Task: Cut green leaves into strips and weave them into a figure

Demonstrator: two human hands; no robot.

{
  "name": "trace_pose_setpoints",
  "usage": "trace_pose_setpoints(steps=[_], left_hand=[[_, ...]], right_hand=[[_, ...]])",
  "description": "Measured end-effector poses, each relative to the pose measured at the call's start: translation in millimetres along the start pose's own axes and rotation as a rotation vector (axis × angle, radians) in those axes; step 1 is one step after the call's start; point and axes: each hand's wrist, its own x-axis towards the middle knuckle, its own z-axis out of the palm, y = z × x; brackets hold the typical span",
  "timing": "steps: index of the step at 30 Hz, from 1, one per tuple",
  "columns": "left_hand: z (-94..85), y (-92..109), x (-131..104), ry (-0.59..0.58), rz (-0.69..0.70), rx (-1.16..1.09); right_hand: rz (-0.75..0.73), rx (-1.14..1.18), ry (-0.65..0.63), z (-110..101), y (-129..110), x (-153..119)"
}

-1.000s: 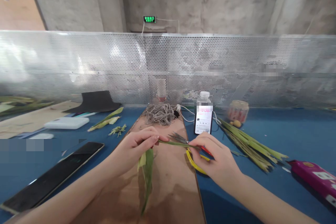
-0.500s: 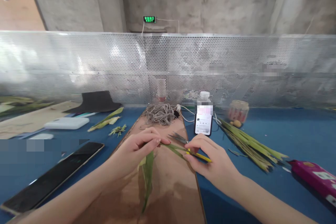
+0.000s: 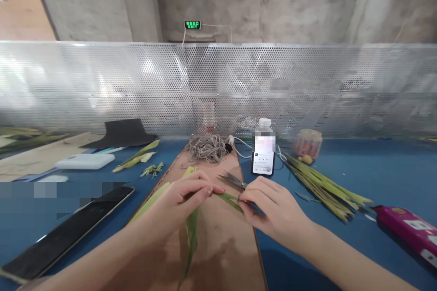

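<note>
My left hand [image 3: 191,195] is closed on a long green leaf [image 3: 192,232], whose lower end hangs over the board. Paler leaf parts show behind this hand and along its left side [image 3: 150,202]. Between the two hands runs a narrow, split stretch of leaf [image 3: 229,200]. Its right end sits in a pinch of thumb and fingers of my right hand [image 3: 273,207]. Scissors [image 3: 234,180] point left, blades slightly apart, just beyond my right fingers. Their handles are hidden by that hand, and I cannot tell whether it holds them too.
Grey cord [image 3: 208,148] lies heaped on the board's [image 3: 225,254] far end. A lit phone [image 3: 262,161] leans on a bottle [image 3: 265,123]. Right are a leaf bundle [image 3: 321,184], a jar [image 3: 308,143] and a purple packet [image 3: 406,227]; left, a dark phone [image 3: 71,232].
Pale leaf parts now show beside and behind my left hand. My right fingers have closed in on the strip's end, and the yellow scissor handle is now out of sight.
</note>
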Motion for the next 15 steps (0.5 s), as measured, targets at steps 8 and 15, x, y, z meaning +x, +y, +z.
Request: trace_pose_setpoints(steps=[8,15], left_hand=[[0.2,1.6,-0.1,0.025,-0.038,-0.059],[-2.6,9.0,-0.9,0.082,-0.091,-0.095]], right_hand=[[-0.094,-0.089,0.008,0.4,0.5,-1.3],[-0.117,-0.136,0.007,1.3,3.3,-4.3]])
